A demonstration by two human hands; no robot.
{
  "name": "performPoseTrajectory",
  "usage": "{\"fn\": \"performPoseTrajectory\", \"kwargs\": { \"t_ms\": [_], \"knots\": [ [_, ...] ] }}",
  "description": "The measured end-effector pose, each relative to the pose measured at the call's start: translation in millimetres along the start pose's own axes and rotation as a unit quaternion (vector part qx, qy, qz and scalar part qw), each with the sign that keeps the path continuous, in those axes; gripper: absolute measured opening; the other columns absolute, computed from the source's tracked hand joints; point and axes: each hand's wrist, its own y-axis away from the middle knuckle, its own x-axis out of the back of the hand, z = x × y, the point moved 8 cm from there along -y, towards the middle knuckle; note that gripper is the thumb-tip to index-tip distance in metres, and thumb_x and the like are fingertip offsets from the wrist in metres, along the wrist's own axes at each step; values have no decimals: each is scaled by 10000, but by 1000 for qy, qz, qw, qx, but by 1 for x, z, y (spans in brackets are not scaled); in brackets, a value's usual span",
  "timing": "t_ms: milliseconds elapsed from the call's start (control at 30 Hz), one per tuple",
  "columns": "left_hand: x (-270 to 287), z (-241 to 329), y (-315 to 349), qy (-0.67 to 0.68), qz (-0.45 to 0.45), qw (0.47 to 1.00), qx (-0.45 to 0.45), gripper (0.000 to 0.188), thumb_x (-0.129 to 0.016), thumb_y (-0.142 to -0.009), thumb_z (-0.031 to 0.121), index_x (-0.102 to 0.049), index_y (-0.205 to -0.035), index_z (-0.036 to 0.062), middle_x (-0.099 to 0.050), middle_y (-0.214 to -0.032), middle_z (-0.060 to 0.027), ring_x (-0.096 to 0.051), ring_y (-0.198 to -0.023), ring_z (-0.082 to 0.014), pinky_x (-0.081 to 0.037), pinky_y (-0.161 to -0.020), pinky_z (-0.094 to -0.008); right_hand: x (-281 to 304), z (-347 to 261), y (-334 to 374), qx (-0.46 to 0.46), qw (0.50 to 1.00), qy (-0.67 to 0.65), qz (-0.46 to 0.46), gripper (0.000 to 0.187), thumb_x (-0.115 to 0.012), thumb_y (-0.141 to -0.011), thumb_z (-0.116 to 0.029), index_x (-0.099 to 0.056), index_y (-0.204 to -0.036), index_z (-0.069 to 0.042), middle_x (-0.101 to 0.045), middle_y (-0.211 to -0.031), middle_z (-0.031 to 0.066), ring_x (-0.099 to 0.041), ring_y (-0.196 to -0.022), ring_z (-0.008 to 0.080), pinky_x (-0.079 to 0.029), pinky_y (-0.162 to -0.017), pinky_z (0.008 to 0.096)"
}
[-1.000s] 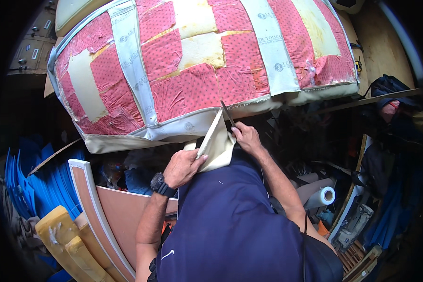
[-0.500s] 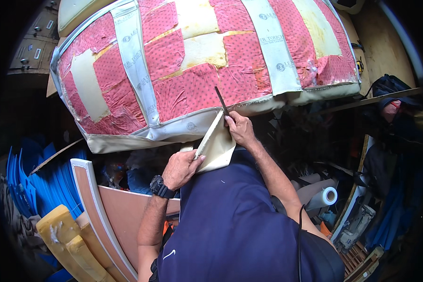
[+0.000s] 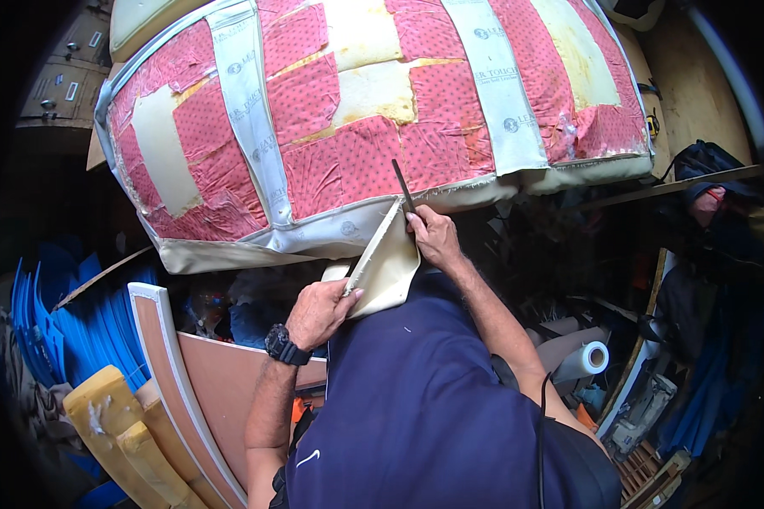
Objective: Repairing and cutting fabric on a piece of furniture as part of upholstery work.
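A large cushion [image 3: 373, 157], patched with pink dotted fabric, bare foam and pale strips, lies in front of me. Cream leather-like cover material runs along its near edge, and a loose flap [image 3: 390, 284] of it hangs towards my lap. My left hand [image 3: 321, 312], with a black watch on its wrist, pinches the flap's raw edge and holds it taut. A thin, dark, blade-like tool [image 3: 403, 184] is gripped in my right hand [image 3: 437, 237]. Its tip points up over the pink fabric, and its shaft lies against the seam where the flap meets the cushion. The tool's lower end is hidden in my fingers.
Blue sheets [image 3: 102, 322] stand at the left, near yellow foam pieces [image 3: 115, 424] and a curved white-edged panel [image 3: 174, 373]. On the right are a white roll [image 3: 581, 360] and a wooden strip [image 3: 679, 188]. A tape measure [image 3: 652, 125] sits beyond the cushion's right end.
My left hand has drawn the flap's edge slightly down and to the left. The right hand and its tool stay nearly in place at the seam.
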Motion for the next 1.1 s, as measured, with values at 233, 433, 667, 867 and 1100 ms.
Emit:
{"fn": "performPoseTrajectory", "kwargs": {
  "t_ms": [233, 433, 667, 867, 1100],
  "knots": [
    [0, 2, 1, -24, 12, 1000, -13, 277, -602, -1031, 265, -678, -984, 3, -656, -803, -241, -656, -785, -445, -519, -701, -505, -4, -2, -5, 15, 1000, 9, 7, 296, -602, -1023, -299, -615, -890, -35, -669, -738, 216, -683, -780, 459, -518, -693, 556],
    [12, -19, 26, 9, -17, 999, 46, 302, -605, -1034, 282, -683, -1028, -10, -653, -789, -243, -666, -757, -425, -521, -686, -487, -9, 23, 30, -21, 997, 65, -46, 285, -602, -1016, -311, -646, -908, -51, -691, -757, 217, -699, -785, 454, -538, -713, 560],
    [18, -19, 26, 15, -9, 999, 37, 287, -618, -1032, 262, -679, -999, -16, -659, -813, -234, -652, -763, -432, -511, -690, -470, -15, -12, -4, -7, 1000, 22, -15, 289, -608, -1018, -305, -641, -892, -47, -689, -756, 202, -695, -791, 442, -525, -700, 544],
    [13, -22, 34, 13, 2, 998, 64, 290, -608, -1035, 281, -674, -950, 11, -639, -776, -224, -648, -763, -429, -506, -685, -494, -24, -16, -8, 19, 999, 38, -2, 289, -590, -1014, -347, -692, -1001, -77, -693, -861, 262, -682, -855, 485, -532, -748, 569],
    [21, -38, 50, -6, 12, 999, 51, 352, -575, -1048, 334, -655, -921, 15, -634, -770, -218, -646, -759, -426, -508, -693, -497, -15, 11, 29, -28, 987, 89, -128, 333, -610, -1018, -323, -650, -850, -38, -712, -756, 172, -719, -780, 406, -541, -705, 513]
  ]
}}
